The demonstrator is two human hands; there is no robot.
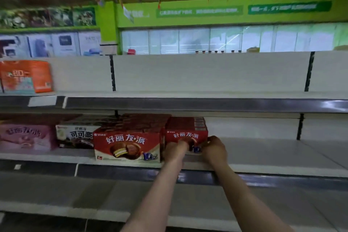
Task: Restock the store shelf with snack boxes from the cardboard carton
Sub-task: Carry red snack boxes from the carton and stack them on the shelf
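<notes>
You've got both hands on the small red cardboard snack box with the chocolate pie picture [186, 135], and it's sitting on the middle white metal shelf [263, 156], set back a bit from the front edge. Your left hand [174, 149] has its fingers curled against the box's lower left front corner, and your right hand [214, 148] is wrapped round the lower right corner, thumb up near the side. So both are gripping, not just resting.

The box is just beside the bigger red cardboard snack box [128, 145] on its left, which sits right at the front edge. Looks like they're touching or nearly so, can't quite tell from the blur.

My take on doing this bit well: slide it rather than lift, keep the base flat on the shelf, and bring the printed face forward until it lines up with its neighbour's front. Push evenly with both hands so it doesn't twist. Watch you don't nudge the bigger one off the front edge.

There seem to be more of the same boxes stacked behind yours, so don't shove backwards. Plenty of bare shelf toward the right end for the next ones. The carton isn't in view.
</notes>
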